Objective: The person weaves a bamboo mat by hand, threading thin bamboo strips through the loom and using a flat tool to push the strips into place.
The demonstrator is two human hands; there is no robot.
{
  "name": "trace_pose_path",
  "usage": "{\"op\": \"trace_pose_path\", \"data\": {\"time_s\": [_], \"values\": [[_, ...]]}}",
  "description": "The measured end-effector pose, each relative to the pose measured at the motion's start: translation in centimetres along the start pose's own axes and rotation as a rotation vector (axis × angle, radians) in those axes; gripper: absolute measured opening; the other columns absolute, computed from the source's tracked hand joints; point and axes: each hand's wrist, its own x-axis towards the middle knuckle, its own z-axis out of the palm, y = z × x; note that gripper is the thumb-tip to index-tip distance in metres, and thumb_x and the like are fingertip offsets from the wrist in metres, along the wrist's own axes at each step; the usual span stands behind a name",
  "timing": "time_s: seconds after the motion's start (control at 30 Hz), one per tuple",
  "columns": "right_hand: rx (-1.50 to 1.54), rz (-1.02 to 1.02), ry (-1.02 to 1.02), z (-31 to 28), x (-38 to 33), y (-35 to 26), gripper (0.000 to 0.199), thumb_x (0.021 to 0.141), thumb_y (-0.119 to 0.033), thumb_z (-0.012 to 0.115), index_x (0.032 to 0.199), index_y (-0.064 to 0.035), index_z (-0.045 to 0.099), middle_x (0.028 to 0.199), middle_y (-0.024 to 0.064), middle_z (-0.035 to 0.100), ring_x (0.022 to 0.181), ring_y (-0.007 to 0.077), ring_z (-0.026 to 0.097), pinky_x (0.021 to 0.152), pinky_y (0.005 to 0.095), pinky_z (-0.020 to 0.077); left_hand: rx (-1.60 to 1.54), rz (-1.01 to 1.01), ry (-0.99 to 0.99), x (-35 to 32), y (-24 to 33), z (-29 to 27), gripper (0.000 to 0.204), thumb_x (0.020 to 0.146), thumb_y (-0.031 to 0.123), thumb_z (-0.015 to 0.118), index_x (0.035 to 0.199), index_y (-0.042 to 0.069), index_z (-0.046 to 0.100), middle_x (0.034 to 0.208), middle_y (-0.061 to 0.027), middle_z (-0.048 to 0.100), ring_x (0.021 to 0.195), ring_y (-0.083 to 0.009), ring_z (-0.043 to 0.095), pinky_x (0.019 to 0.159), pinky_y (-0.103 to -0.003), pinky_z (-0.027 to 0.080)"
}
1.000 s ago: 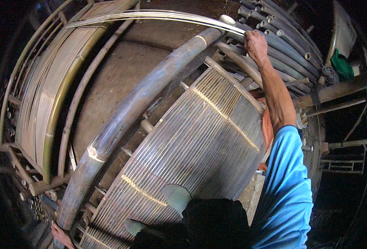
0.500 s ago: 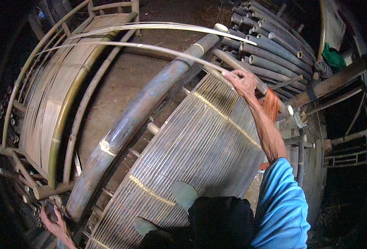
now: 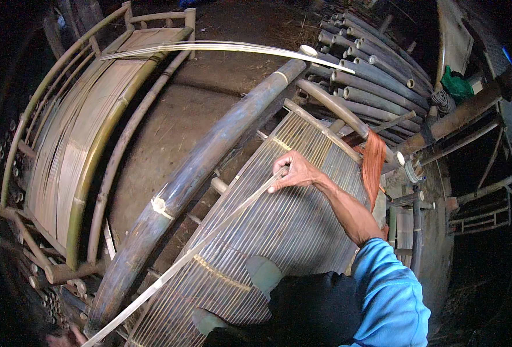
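My right hand pinches a long pale bamboo strip between thumb and fingers, above a mat of thin bamboo slats. From there the strip slants down across the mat and the thick bamboo pole to the lower left corner. My left hand shows only in part at that corner, blurred and dim, close to the strip's low end; its fingers cannot be made out. Pale bindings cross the slats in rows. My two feet, in grey-green coverings, rest on the mat.
A thick blue-grey bamboo pole runs along the mat's left side. Beyond it stands a bamboo bench. Several pale strips stretch from bench to pole end. Stacked bamboo poles lie at the far right, near an orange bundle of strands.
My right hand has drawn back toward me and left, over the slats. The strip it holds has swung from the far side down across the mat. My left hand has sunk toward the lower edge.
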Motion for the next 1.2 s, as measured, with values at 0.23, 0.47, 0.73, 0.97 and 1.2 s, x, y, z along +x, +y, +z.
{"op": "trace_pose_path", "data": {"time_s": [0.23, 0.47, 0.73, 0.97, 1.2], "values": [[-0.394, -0.104, -0.087, 0.4, 2.3, 3.2, 0.034, 0.071, -0.038, 0.088, 0.083, -0.0096, 0.073, 0.089, 0.005, 0.066, 0.088, 0.0176, 0.061, 0.078, 0.0365, 0.0472, -0.748, -0.437, -0.675, -6.2, 5.7, 0.3, 0.029, 0.095, 0.024, 0.071, 0.082, -0.002, 0.073, 0.059, -0.0089, 0.06, 0.053, -0.0118, 0.048, 0.048, -0.034, 0.037], [-0.79, -0.314, 0.06, 10.3, 3.0, 0.5, 0.031, 0.087, -0.031, 0.069, 0.108, -0.0074, 0.069, 0.124, 0.0173, 0.056, 0.118, 0.0353, 0.053, 0.101, 0.0476, 0.0432, -0.741, -0.574, -0.73, -9.1, 15.3, 6.5, 0.027, 0.094, 0.026, 0.068, 0.09, 0.0, 0.069, 0.074, -0.0133, 0.066, 0.061, -0.02, 0.056, 0.056, -0.035, 0.043], [-0.068, 0.102, 0.156, 7.0, 2.5, 4.5, 0.029, 0.099, -0.017, 0.057, 0.122, 0.0011, 0.059, 0.11, 0.0209, 0.064, 0.097, 0.0318, 0.067, 0.082, 0.0399, 0.0585, -0.984, -0.744, -0.591, -11.3, 16.8, 8.3, 0.021, 0.09, 0.015, 0.072, 0.083, -0.005, 0.073, 0.06, -0.0051, 0.059, 0.057, -0.0103, 0.047, 0.055, -0.029, 0.037], [0.978, 0.516, 0.223, 9.2, 3.5, 4.3, 0.045, 0.107, -0.034, 0.042, 0.139, -0.002, 0.045, 0.12, 0.0182, 0.065, 0.076, 0.0191, 0.068, 0.061, 0.0264, 0.0588, -1.011, -0.583, -0.533, -11.1, 20.1, 10.2, 0.016, 0.085, 0.013, 0.075, 0.077, -0.002, 0.073, 0.058, -0.0109, 0.06, 0.052, -0.0139, 0.048, 0.052, -0.032, 0.038], [1.196, 0.364, 0.056, 10.4, 4.1, 4.6, 0.038, 0.104, -0.026, 0.053, 0.134, -0.0032, 0.053, 0.125, 0.0113, 0.064, 0.102, 0.0179, 0.068, 0.079, 0.0265, 0.0585, -1.039, -0.772, -0.949, -7.8, 21.4, 9.2, 0.027, 0.093, 0.017, 0.069, 0.076, -0.004, 0.066, 0.056, -0.0019, 0.033, 0.055, -0.0105, 0.031, 0.051, -0.035, 0.027]]}}
